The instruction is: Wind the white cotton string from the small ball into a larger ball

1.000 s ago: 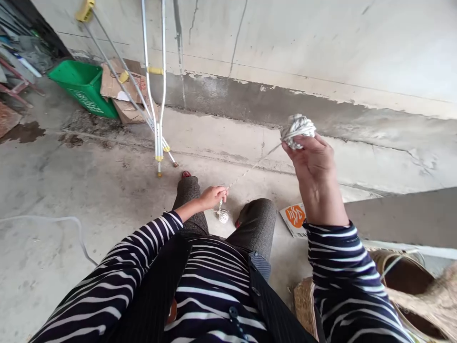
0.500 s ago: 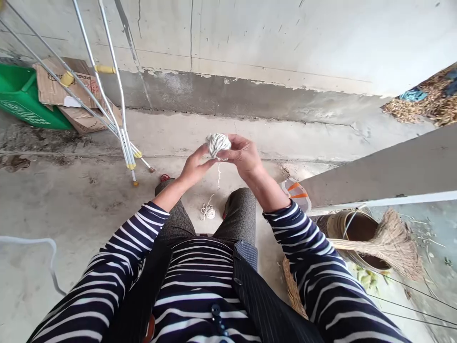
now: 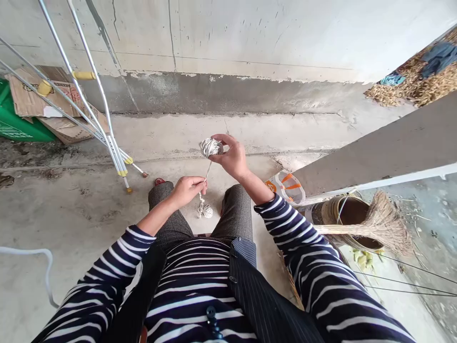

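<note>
My right hand (image 3: 233, 156) grips a ball of white and grey yarn (image 3: 209, 147) in front of me, fingers over its top and thumb beneath. A strand of yarn (image 3: 208, 170) runs down from the ball to my left hand (image 3: 188, 191), which pinches it between thumb and fingers. Below that hand the strand hangs on, looking kinked. It leads to a smaller yarn ball (image 3: 207, 211) with loose loops beside it, low between my knees.
Metal crutches (image 3: 116, 155) lean at the left, before a cardboard box (image 3: 64, 128) and a green bin (image 3: 21, 119). At the right are a clear bag with orange marks (image 3: 287, 186), a straw broom (image 3: 385, 224) lying over a bucket (image 3: 326, 209), and a low wall (image 3: 357, 152).
My left hand has left the yarn ball and moved down, now pinching the strand. The right hand keeps the ball. The whole view has shifted slightly.
</note>
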Demonstrator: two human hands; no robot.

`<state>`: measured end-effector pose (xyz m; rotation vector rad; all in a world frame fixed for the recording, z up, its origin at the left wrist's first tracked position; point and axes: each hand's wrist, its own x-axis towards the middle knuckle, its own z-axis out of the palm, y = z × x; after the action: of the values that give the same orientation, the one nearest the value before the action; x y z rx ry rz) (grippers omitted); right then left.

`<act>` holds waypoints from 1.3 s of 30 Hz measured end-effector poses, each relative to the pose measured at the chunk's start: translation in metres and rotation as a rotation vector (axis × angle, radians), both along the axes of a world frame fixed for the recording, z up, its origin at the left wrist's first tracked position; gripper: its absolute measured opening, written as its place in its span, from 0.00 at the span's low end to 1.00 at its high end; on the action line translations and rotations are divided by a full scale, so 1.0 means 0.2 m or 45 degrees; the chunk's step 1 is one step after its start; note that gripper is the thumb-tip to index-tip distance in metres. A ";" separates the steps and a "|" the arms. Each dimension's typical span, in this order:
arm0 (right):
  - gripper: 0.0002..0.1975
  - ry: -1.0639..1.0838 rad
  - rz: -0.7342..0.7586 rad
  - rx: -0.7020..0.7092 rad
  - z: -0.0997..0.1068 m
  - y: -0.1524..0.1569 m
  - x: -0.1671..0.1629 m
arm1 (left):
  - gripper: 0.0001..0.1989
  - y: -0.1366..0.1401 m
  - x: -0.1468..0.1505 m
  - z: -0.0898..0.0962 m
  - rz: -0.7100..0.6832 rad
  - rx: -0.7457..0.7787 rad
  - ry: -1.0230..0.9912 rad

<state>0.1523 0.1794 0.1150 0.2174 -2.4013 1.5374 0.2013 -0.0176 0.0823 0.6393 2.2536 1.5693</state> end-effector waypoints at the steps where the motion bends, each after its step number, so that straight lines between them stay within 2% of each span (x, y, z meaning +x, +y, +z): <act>1: 0.23 0.034 -0.004 0.102 -0.03 0.01 0.00 | 0.17 -0.02 0.00 0.02 0.002 -0.049 0.044; 4: 0.23 0.106 0.061 0.283 -0.10 0.02 0.02 | 0.16 -0.07 -0.02 0.10 0.015 -0.183 0.216; 8: 0.24 0.096 0.120 0.263 -0.16 0.03 0.04 | 0.16 -0.13 -0.07 0.19 -0.009 -0.277 0.247; 13: 0.25 0.085 0.151 0.291 -0.15 0.02 0.04 | 0.17 -0.14 -0.08 0.23 -0.044 -0.220 0.151; 16: 0.24 0.144 0.120 0.261 -0.13 0.01 0.03 | 0.18 -0.12 -0.07 0.22 -0.111 -0.154 0.065; 20: 0.21 0.136 -0.104 0.004 -0.08 0.04 -0.02 | 0.16 -0.12 -0.04 0.10 -0.135 0.010 -0.211; 23: 0.22 0.116 -0.106 -0.168 -0.02 0.07 -0.04 | 0.18 -0.15 -0.05 -0.05 -0.088 0.080 -0.354; 25: 0.22 0.128 -0.045 -0.234 0.03 0.06 -0.03 | 0.19 -0.18 -0.09 -0.16 -0.078 -0.009 -0.360; 27: 0.22 0.151 -0.009 -0.286 0.08 0.05 -0.01 | 0.17 -0.22 -0.14 -0.25 -0.021 -0.219 -0.330; 29: 0.22 0.169 0.005 -0.320 0.11 0.03 0.01 | 0.12 -0.25 -0.20 -0.32 0.144 -0.453 -0.281; 31: 0.22 0.163 0.020 -0.320 0.13 0.02 0.02 | 0.09 -0.25 -0.26 -0.34 0.382 -0.543 -0.199; 32: 0.23 0.149 0.026 -0.314 0.13 0.01 0.02 | 0.12 -0.23 -0.28 -0.33 0.487 -0.483 -0.146; 34: 0.23 0.102 0.032 -0.313 0.11 -0.01 0.03 | 0.20 -0.17 -0.30 -0.28 0.591 -0.159 -0.068; 35: 0.23 0.073 0.034 -0.324 0.10 -0.02 0.03 | 0.23 -0.13 -0.30 -0.24 0.577 0.063 -0.062; 37: 0.23 0.014 0.038 -0.364 0.07 -0.06 0.05 | 0.27 -0.03 -0.28 -0.15 0.438 0.490 -0.147; 39: 0.23 -0.035 0.046 -0.400 0.05 -0.10 0.06 | 0.28 0.07 -0.25 -0.06 0.316 0.719 -0.273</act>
<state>0.1643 0.1589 0.1252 0.1751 -2.1458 1.9155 0.1507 -0.0028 0.0696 0.3013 1.7833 2.3047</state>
